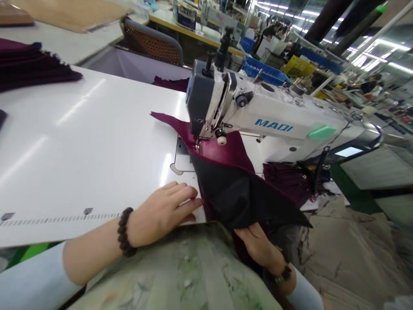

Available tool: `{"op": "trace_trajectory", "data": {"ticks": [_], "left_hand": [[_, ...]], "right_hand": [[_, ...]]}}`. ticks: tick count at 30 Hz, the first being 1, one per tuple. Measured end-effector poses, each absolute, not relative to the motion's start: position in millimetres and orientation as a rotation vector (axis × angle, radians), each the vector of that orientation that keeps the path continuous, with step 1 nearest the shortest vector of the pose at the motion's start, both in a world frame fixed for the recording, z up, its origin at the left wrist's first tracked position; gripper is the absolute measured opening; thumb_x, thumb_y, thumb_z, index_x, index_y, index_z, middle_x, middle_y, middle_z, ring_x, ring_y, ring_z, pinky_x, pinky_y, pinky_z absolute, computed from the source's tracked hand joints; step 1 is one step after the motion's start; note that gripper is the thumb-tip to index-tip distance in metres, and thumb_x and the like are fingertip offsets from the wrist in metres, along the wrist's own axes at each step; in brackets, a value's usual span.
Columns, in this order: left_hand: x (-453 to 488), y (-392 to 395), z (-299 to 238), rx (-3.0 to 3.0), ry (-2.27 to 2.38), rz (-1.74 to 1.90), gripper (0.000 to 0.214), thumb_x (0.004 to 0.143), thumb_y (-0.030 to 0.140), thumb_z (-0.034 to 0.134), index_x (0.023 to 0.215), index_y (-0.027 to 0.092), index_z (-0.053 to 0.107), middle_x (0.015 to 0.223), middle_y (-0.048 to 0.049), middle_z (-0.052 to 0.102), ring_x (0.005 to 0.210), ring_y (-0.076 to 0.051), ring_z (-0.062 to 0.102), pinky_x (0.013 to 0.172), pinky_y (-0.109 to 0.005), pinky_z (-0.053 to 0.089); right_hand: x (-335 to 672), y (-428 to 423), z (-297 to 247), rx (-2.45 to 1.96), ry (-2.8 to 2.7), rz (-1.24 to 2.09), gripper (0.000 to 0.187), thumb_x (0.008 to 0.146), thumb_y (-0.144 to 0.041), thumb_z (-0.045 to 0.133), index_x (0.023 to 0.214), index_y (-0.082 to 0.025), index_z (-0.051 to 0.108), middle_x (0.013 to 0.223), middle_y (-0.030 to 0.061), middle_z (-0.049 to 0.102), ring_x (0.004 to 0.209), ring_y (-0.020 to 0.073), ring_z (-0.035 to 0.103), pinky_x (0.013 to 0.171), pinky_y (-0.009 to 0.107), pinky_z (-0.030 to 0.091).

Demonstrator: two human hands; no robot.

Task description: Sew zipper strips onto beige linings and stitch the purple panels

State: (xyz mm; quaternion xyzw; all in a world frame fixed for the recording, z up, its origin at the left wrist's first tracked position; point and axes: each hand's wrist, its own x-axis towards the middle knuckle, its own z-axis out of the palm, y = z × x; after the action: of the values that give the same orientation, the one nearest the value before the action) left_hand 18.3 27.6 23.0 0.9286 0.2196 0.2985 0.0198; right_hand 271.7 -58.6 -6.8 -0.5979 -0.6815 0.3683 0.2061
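A white MAQI sewing machine (274,122) stands on the white table (80,150). A maroon fabric piece (226,150) with a black lining (235,193) lies under its presser foot and hangs off the table's front edge. My left hand (164,211) lies flat on the table, fingers stretched out, the tips touching the fabric's left edge. My right hand (258,245) is below the table edge under the black lining, which covers its fingers. Each wrist wears a dark bead bracelet.
A stack of maroon pieces (29,64) sits at the table's far left. More maroon pieces (287,178) lie beside the machine's base. A chair (151,41) stands behind the table. Blue crates (264,71), other workstations and people fill the background.
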Motion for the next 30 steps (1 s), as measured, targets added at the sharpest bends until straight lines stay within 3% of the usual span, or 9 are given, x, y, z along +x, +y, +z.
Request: {"op": "trace_trajectory", "data": {"ticks": [4,8,17,22,24,27,30], "left_hand": [[33,13,8,2.948,0.674,0.885,0.023,0.093,0.015,0.034,0.087,0.013,0.056,0.067,-0.0013,0.053,0.058,-0.013,0.045,0.052,-0.027,0.036],[45,9,7,2.893,0.680,1.005,0.033,0.093,0.012,0.034,0.064,0.015,0.049,0.057,0.0009,0.048,0.050,-0.011,0.041,0.047,-0.027,0.032],[40,9,1,2.841,0.606,0.915,0.030,0.092,0.012,0.037,0.065,0.014,0.051,0.055,0.0011,0.050,0.048,-0.011,0.042,0.047,-0.026,0.032],[43,8,-4,2.830,0.579,0.849,0.034,0.092,0.010,0.033,0.065,0.014,0.053,0.059,-0.0002,0.052,0.050,-0.012,0.044,0.047,-0.029,0.032],[35,10,3,2.823,0.537,0.784,0.036,0.093,0.012,0.033,0.061,0.014,0.052,0.060,-0.0006,0.052,0.051,-0.012,0.043,0.046,-0.029,0.031],[7,24,38,2.691,0.479,0.817,0.030,0.091,0.025,0.044,0.065,0.015,0.054,0.058,0.0015,0.047,0.050,-0.010,0.041,0.046,-0.025,0.031],[-16,48,83,2.499,0.799,1.039,0.022,0.093,0.023,0.039,0.083,0.017,0.057,0.079,0.0030,0.056,0.070,-0.006,0.054,0.062,-0.017,0.040]], "right_hand": [[270,-61,-4,-1.653,-1.838,1.179,0.061,0.087,-0.060,0.030,0.130,-0.020,0.047,0.127,0.0102,0.049,0.126,0.0239,0.038,0.110,0.045,0.021],[267,-61,-1,-1.647,-1.825,1.245,0.070,0.085,-0.066,0.023,0.129,-0.018,0.049,0.125,0.0114,0.051,0.125,0.0233,0.040,0.110,0.043,0.021],[284,-54,-2,-1.487,-2.148,0.970,0.054,0.093,-0.049,0.028,0.127,-0.013,0.050,0.118,0.0122,0.056,0.116,0.0202,0.049,0.104,0.038,0.034],[277,-36,16,-1.106,-2.532,0.656,0.045,0.095,-0.034,0.028,0.128,-0.010,0.047,0.128,0.0131,0.047,0.123,0.0190,0.042,0.105,0.037,0.035],[269,-29,25,-0.996,-2.642,0.627,0.042,0.094,-0.030,0.029,0.129,-0.012,0.046,0.131,0.0124,0.044,0.127,0.0204,0.036,0.107,0.042,0.030],[257,-23,38,-0.979,-2.791,0.736,0.042,0.091,-0.028,0.038,0.131,-0.017,0.044,0.133,0.0104,0.043,0.130,0.0223,0.031,0.110,0.053,0.014],[252,-18,45,-1.008,-2.865,0.916,0.054,0.088,-0.041,0.045,0.135,-0.016,0.038,0.137,0.0103,0.037,0.133,0.0220,0.025,0.109,0.055,0.002]]}}
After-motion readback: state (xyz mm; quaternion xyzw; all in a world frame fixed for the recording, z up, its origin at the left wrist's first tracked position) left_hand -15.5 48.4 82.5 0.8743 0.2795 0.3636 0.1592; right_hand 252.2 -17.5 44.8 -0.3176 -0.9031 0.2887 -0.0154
